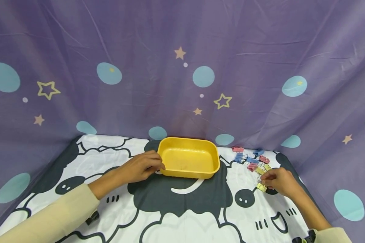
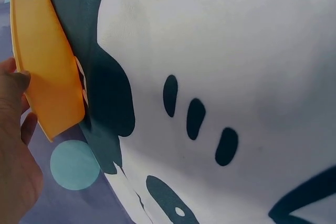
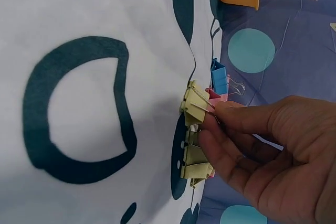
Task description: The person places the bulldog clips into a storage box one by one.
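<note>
A yellow plastic tray [image 1: 187, 174] stands near the back of the cloth-covered table. My left hand [image 1: 144, 165] grips its left end, with the thumb against the outer wall in the left wrist view. To the right, my right hand [image 1: 280, 182] pinches a yellow binder clip [image 3: 195, 100] by its wire handle between thumb and fingertips. Beyond those fingers lie more clips in a loose group: yellow binder clips [image 3: 197, 170], blue binder clips [image 1: 252, 160] and pink binder clips [image 1: 264, 159]. The right fingers partly cover some of the yellow ones.
A white cloth [image 1: 185, 226] with dark cartoon sheep covers the table. Directly behind it hangs a purple curtain [image 1: 146, 101] with stars and blue spots, and more curtain closes both sides. The group of clips sits close to the table's back right corner.
</note>
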Motion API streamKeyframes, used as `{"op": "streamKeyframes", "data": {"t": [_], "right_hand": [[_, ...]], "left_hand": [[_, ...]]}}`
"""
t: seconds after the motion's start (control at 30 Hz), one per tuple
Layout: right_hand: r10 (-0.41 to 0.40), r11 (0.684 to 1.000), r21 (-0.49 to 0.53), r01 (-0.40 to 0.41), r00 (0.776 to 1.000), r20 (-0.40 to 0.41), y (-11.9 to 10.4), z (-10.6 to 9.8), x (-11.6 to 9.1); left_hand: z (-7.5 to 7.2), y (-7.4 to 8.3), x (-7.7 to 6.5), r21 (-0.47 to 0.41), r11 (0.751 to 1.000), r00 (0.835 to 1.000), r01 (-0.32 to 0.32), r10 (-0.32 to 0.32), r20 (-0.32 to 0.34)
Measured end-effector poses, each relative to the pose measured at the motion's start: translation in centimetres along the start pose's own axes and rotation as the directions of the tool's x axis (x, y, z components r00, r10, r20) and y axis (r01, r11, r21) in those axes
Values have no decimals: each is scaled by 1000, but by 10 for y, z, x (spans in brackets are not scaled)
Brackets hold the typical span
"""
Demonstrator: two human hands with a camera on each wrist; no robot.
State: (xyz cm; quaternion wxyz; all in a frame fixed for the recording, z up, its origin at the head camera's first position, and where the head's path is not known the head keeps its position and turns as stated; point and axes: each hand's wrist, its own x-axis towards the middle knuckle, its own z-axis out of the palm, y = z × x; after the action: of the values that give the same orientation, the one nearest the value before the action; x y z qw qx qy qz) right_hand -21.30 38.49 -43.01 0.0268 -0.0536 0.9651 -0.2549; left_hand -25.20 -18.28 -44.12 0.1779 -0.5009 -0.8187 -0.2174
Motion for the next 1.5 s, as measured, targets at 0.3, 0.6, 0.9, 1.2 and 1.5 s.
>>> {"op": "streamKeyframes", "data": {"t": [0.3, 0.6, 0.9, 1.2, 1.5], "right_hand": [[76, 982, 168, -89, 993, 85, -5, -4, 8], [132, 932, 315, -178, 978, 161, -8, -10, 19], [133, 873, 438, -214, 969, 209, -16, -14, 24], [76, 837, 518, -175, 975, 208, -31, -18, 32], [115, 797, 565, -215, 971, 207, -46, -22, 43]], "left_hand": [[0, 0, -2, 4, 1000, 1000, 15, -15, 9], [0, 0, -2, 6, 1000, 1000, 15, -15, 4], [1, 0, -2, -1, 1000, 1000, 2, -2, -10], [2, -1, -3, 11, 1000, 1000, -3, 3, -10], [2, -2, -2, 12, 1000, 1000, 2, -2, -4]]}}
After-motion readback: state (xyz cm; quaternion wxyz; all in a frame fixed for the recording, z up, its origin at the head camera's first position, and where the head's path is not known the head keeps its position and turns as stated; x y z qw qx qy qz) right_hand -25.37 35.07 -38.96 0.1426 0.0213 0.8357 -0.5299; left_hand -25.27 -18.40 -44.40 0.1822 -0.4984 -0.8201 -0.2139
